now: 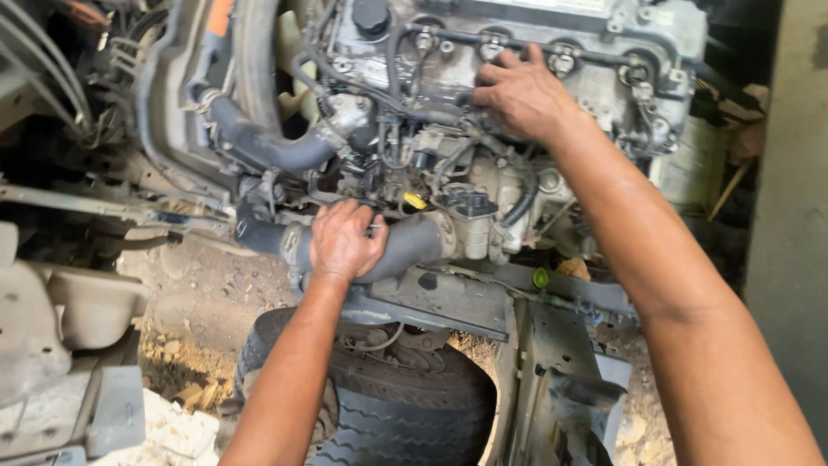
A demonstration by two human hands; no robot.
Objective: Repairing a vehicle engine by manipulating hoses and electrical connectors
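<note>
black rubber hose (pixel 412 244) lying horizontal below grimy engine (pixel 483 78)

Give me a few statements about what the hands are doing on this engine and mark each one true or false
1. The left hand grips a black hose. True.
2. The right hand holds a wrench. False: it rests bare on the engine top.
3. A tyre sits below the left hand. True.
4. Both hands touch the same hose. False: the right hand is higher up, on the engine.
5. A small yellow cap shows between the hands. True.
</note>
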